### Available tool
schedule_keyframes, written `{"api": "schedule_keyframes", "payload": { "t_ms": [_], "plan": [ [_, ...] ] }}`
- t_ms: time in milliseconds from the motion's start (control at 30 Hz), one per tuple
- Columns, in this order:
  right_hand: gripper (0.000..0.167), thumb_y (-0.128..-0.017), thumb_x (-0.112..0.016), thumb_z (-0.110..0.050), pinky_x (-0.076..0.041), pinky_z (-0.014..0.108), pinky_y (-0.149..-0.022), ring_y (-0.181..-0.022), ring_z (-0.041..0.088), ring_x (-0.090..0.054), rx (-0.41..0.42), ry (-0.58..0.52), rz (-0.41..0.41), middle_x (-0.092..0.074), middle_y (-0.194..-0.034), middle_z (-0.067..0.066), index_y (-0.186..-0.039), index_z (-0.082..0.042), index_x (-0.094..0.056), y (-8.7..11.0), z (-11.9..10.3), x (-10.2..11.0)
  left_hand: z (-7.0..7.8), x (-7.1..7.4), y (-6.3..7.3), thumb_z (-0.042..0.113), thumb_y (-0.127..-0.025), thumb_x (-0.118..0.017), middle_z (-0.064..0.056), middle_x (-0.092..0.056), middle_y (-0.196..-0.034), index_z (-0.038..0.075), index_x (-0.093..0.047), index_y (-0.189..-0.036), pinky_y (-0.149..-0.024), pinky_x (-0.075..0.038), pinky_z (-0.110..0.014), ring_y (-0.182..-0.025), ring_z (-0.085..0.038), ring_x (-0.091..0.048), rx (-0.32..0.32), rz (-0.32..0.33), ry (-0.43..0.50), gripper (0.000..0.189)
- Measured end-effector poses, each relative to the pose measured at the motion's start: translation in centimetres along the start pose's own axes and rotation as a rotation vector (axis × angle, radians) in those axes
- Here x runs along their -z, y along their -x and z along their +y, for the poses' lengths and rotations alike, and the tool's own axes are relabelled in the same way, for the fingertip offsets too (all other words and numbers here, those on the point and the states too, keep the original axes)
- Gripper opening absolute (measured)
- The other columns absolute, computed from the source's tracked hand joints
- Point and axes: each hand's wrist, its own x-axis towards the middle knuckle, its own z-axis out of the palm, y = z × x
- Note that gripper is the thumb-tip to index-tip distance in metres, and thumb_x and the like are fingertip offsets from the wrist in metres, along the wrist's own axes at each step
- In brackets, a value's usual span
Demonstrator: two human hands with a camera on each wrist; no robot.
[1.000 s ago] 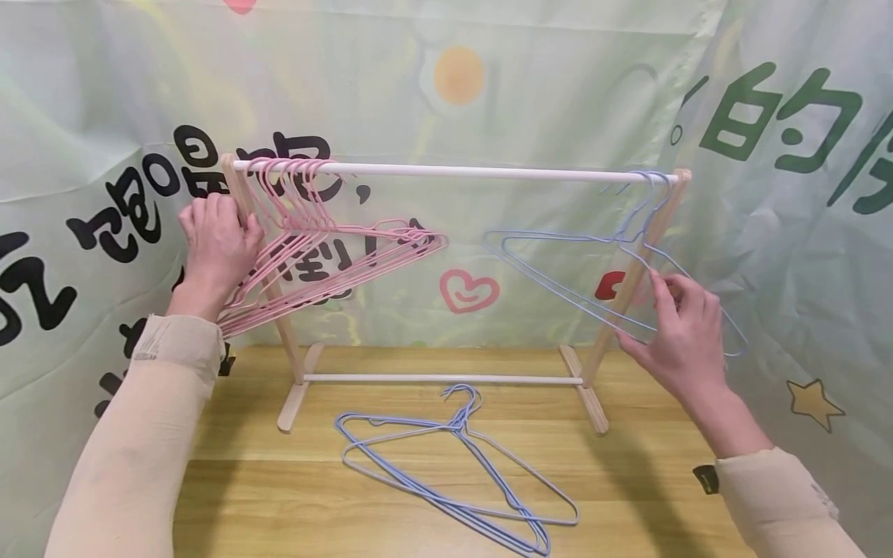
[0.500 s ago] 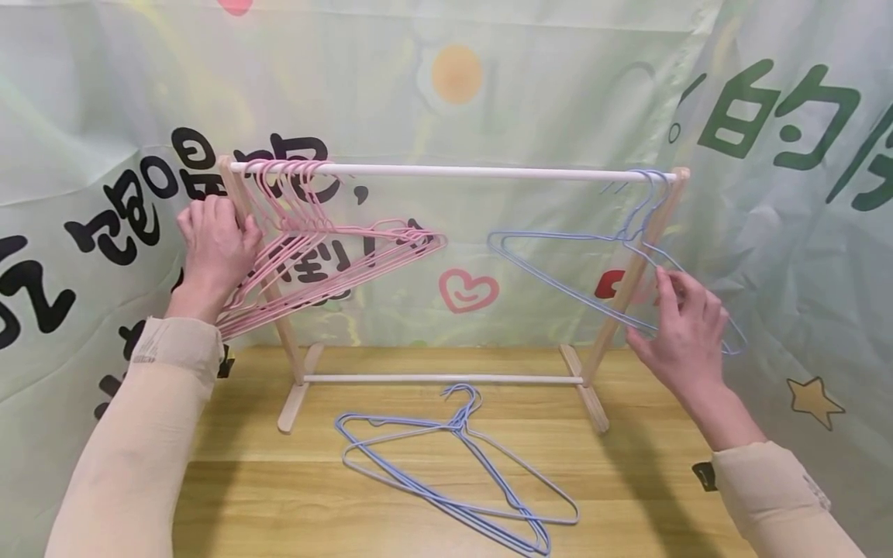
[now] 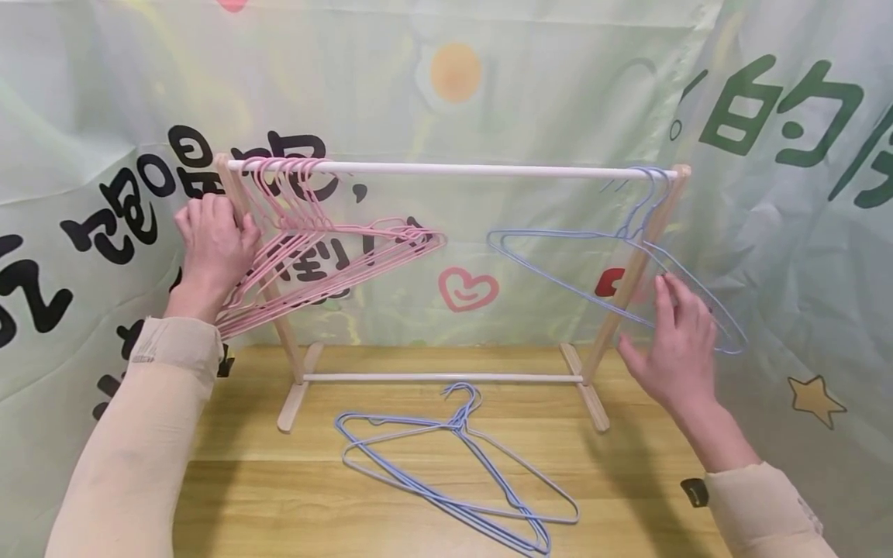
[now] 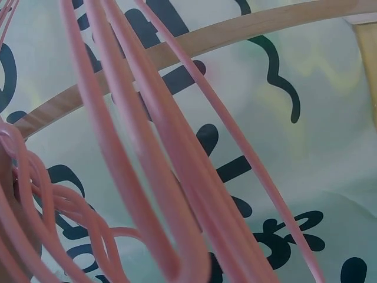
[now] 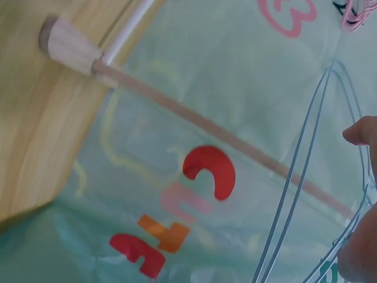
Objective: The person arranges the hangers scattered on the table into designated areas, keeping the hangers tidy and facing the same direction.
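Since the earlier frame, the right hand (image 3: 677,349) has moved a little lower and inward; the rest looks almost the same. On the worktop (image 3: 279,496) stands a wooden rack (image 3: 443,378) with a white top rail (image 3: 446,170). Pink hangers (image 3: 321,226) hang at its left end. Loose blue hangers (image 3: 458,424) lie overlapping in front of the rack. Two blue hangers (image 3: 631,235) hang near the right post (image 3: 663,213). The left hand (image 3: 218,244) is beside the left post (image 3: 233,186), fingers curled; I cannot tell what they grip. Right fingers are straight, thumb wide apart, beside the hung blue pair. To align this pair well, I would guide the wires gently, keeping both hooks (image 3: 652,186) on the rail.
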Motion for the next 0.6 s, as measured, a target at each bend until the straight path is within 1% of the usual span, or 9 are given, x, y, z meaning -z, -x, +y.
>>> {"api": "schedule_keyframes", "payload": {
  "t_ms": [67, 167, 333, 433, 500, 600],
  "plan": [
    [0.088, -0.078, -0.065, -0.031, -0.031, 0.072, -0.1, -0.129, 0.06, -0.037, 0.003, -0.044, 0.008, -0.037, -0.155, 0.03, -0.152, 0.008, -0.037, 0.4, -0.5, -0.3, -0.1, 0.0, 0.0, 0.015, -0.1, -0.049, -0.024, -0.042, -0.098, -0.005, -0.043, -0.093, -0.106, -0.017, -0.058, -0.102, -0.048, -0.035, 0.007, 0.0, -0.002, 0.022],
    [0.089, -0.079, -0.064, -0.034, -0.029, 0.072, -0.104, -0.132, 0.06, -0.036, -0.001, -0.097, -0.011, -0.037, -0.153, 0.033, -0.152, 0.01, -0.036, 1.1, -1.2, -0.8, 0.0, 0.1, -0.1, 0.015, -0.1, -0.049, -0.024, -0.042, -0.098, -0.005, -0.043, -0.094, -0.105, -0.017, -0.058, -0.102, -0.048, -0.035, 0.01, 0.003, -0.005, 0.022],
    [0.095, -0.077, -0.071, -0.029, -0.031, 0.074, -0.102, -0.132, 0.06, -0.037, -0.027, -0.164, -0.097, -0.036, -0.153, 0.035, -0.155, 0.009, -0.031, 3.0, -2.8, -2.0, 0.0, 0.1, -0.2, 0.016, -0.101, -0.048, -0.024, -0.042, -0.098, -0.006, -0.044, -0.095, -0.105, -0.017, -0.058, -0.103, -0.048, -0.035, 0.01, -0.001, -0.005, 0.023],
    [0.097, -0.077, -0.073, -0.028, -0.031, 0.073, -0.102, -0.13, 0.059, -0.038, -0.007, -0.188, -0.153, -0.037, -0.15, 0.036, -0.155, 0.011, -0.03, 4.3, -3.9, -2.9, 0.0, 0.0, -0.1, 0.016, -0.101, -0.048, -0.024, -0.042, -0.098, -0.006, -0.044, -0.095, -0.104, -0.017, -0.058, -0.103, -0.048, -0.035, 0.006, 0.002, -0.007, 0.023],
    [0.098, -0.078, -0.072, -0.029, -0.031, 0.072, -0.104, -0.129, 0.058, -0.039, 0.019, -0.201, -0.188, -0.038, -0.149, 0.038, -0.155, 0.013, -0.029, 5.2, -4.5, -3.4, 0.0, -0.1, -0.1, 0.016, -0.1, -0.048, -0.025, -0.042, -0.098, -0.006, -0.044, -0.095, -0.104, -0.017, -0.058, -0.102, -0.048, -0.035, 0.002, 0.006, -0.008, 0.023],
    [0.099, -0.079, -0.073, -0.032, -0.032, 0.071, -0.103, -0.129, 0.057, -0.041, 0.045, -0.204, -0.246, -0.039, -0.148, 0.037, -0.155, 0.012, -0.028, 6.5, -5.5, -4.2, 0.0, -0.1, 0.0, 0.016, -0.101, -0.048, -0.025, -0.042, -0.098, -0.006, -0.044, -0.095, -0.104, -0.017, -0.058, -0.102, -0.048, -0.035, -0.006, 0.012, -0.011, 0.023]
  ]
}}
